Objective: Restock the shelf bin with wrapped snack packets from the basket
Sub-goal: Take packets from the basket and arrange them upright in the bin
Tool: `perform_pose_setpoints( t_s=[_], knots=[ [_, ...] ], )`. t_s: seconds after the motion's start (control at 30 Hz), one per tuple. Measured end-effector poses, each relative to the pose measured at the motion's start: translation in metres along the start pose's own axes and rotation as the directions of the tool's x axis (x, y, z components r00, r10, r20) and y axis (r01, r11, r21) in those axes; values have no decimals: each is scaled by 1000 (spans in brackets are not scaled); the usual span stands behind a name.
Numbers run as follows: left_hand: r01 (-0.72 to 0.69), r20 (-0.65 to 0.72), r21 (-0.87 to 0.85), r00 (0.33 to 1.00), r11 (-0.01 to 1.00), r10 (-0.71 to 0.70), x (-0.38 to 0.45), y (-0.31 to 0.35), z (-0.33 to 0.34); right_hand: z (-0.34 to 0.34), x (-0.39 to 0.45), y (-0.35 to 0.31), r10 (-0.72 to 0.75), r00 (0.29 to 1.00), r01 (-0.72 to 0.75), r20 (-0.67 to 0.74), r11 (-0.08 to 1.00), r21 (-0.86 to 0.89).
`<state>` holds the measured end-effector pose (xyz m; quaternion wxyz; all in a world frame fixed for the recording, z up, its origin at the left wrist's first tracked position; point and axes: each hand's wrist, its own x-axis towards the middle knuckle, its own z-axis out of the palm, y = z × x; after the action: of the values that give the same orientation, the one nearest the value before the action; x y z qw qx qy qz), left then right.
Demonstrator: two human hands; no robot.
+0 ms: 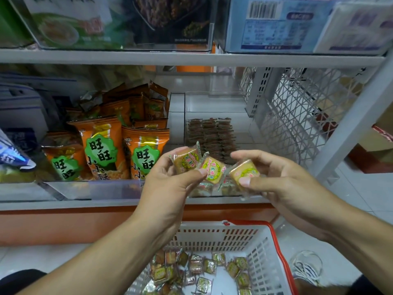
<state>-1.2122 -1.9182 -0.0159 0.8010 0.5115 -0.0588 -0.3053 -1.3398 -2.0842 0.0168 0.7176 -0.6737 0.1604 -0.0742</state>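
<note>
Your left hand point(168, 179) pinches two small square snack packets in clear wrap point(197, 165). Your right hand point(276, 177) pinches one more packet point(244, 172). You hold them over the front edge of the clear plastic shelf bin point(214, 107). More packets lie in the white plastic basket with red handle point(263, 265), below your arms.

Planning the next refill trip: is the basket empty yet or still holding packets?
Not empty. The basket still holds many wrapped packets scattered over its floor, with bare white bottom showing between them.
</note>
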Motion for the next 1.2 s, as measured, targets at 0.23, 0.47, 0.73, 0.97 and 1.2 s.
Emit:
perform_pose_setpoints(
  t_s=[0.23,0.47,0.73,0.97,1.2],
  knots=[
    [-3,11,-31,1000,1000,3,-2,-2,4,11,0,7,83,988,-48,-126,965,259],
    [26,37,-150,999,988,-20,-3,-8,9,42,-6,31,218,967,-129,-133,868,480],
    [57,78,-12,995,998,-56,0,-10,7,28,-2,20,100,987,-61,-130,960,273],
    [-148,177,433,981,889,77,2,2,-1,-6,0,-5,-134,991,133,25,905,-404],
    [-75,189,589,981,805,-47,-10,-7,10,2,-1,5,-116,983,164,142,900,-405]
  ],
)
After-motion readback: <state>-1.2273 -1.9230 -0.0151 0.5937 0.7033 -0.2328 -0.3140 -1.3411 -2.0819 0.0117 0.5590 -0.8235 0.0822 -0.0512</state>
